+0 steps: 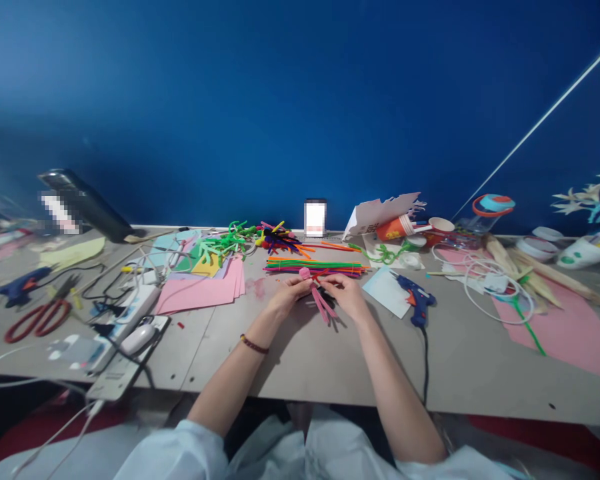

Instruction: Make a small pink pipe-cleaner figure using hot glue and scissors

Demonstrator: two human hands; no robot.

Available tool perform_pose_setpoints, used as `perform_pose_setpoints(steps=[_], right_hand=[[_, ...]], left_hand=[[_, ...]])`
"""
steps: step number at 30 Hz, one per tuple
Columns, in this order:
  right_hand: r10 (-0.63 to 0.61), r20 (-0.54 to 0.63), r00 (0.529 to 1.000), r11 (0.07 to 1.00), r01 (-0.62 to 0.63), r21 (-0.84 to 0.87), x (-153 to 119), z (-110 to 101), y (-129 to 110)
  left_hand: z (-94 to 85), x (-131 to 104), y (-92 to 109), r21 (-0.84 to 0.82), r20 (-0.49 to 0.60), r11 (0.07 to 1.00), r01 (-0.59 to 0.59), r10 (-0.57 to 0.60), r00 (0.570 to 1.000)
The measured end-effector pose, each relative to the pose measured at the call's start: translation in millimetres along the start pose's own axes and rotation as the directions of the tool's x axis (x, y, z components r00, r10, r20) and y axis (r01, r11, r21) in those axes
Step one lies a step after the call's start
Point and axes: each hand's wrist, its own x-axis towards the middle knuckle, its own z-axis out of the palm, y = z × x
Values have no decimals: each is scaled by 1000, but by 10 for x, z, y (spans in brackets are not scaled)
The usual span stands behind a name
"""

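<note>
Over the middle of the table, my left hand (pixel 291 293) is closed on a bundle of pink pipe cleaners (pixel 323 305). A small rounded pink top sticks up past its fingertips, and several loose pink ends hang down toward me. Close beside it, my right hand (pixel 347 295) pinches a thin red strand (pixel 321 277), which looks like a pipe cleaner and crosses to the pink piece. The fingers hide where the two meet. Just beyond both hands lies a row of straight green, orange and purple pipe cleaners (pixel 315 267).
Right of my hands lie a pale blue card (pixel 387 292) and a corded glue gun (pixel 417 300). Pink paper sheets (pixel 200 293), a power strip (pixel 125 323) and red-handled scissors (pixel 40 319) are at left. A phone (pixel 315 217) leans at the blue wall, near paper cups (pixel 397 229).
</note>
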Motion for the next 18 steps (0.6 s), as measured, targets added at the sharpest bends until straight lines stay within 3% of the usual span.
perform_pose_setpoints(steps=[7, 10, 18], right_hand=[[-97, 36, 995, 992, 99, -71, -8, -3, -18], [-108, 67, 992, 989, 114, -93, -8, 4, -14], [78, 38, 996, 994, -75, -81, 6, -7, 65]], left_hand=[[-11, 12, 12, 80, -110, 997, -6, 14, 994], [9, -3, 22, 74, -91, 997, -13, 20, 996], [1, -30, 25, 126, -60, 992, -13, 20, 998]])
